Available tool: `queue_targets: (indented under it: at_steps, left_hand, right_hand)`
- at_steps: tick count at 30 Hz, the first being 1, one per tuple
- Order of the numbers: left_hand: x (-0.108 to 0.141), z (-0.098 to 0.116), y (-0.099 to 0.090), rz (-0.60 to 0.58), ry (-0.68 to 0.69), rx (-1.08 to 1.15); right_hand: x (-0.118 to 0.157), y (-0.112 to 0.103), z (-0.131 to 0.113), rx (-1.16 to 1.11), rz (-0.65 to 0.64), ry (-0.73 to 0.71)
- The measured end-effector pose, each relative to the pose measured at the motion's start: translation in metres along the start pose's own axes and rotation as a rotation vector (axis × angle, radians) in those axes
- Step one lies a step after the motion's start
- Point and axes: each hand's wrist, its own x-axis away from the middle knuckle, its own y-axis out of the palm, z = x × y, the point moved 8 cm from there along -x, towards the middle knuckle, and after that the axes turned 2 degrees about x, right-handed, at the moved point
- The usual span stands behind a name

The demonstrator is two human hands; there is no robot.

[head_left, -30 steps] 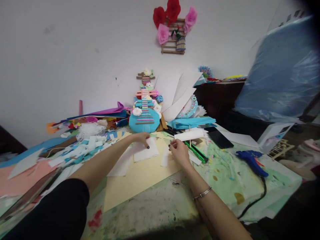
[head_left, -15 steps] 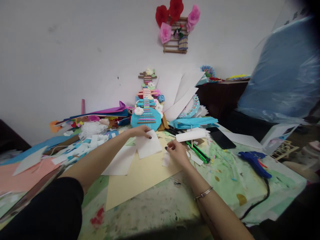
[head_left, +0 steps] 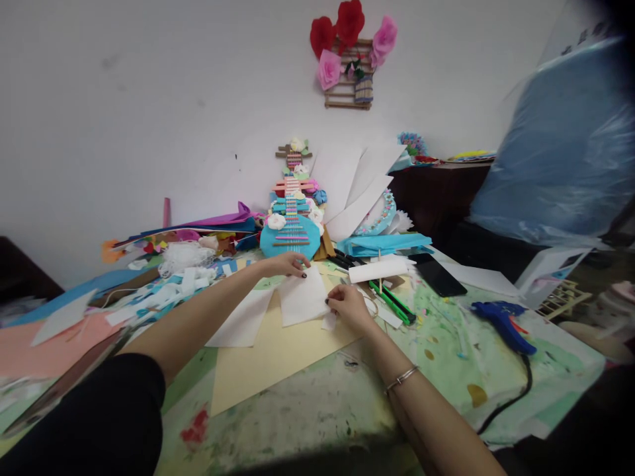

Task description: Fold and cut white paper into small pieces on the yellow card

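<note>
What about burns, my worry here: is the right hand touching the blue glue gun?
Apart. The head view shows the right hand left of the blue glue gun, with a green tool and table covering between them.

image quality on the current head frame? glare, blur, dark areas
Head view: black blur covers the top-right corner; head view: pale glare streaks the blue plastic-wrapped bundle; head view: right-edge clutter is soft; head view: the table's near edge darkens.
</note>
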Motion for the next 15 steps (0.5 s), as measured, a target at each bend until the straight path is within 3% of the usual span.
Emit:
queue_targets:
  at_steps: [4, 9, 15]
  left_hand:
    - [-0.001, -0.026, 0.000, 0.132, 0.010, -0.040]
    - [0.027, -0.052, 0.003, 0.307, -0.022, -0.167]
    - [0.050, -0.064, 0.008, 0.411, -0.057, -0.222]
  right_hand:
    - [0.000, 0.001, 0.005, 0.008, -0.013, 0.045]
    - [0.001, -0.003, 0.002, 0.080, 0.030, 0.012]
    - [0.004, -0.008, -0.004, 0.149, 0.069, -0.030]
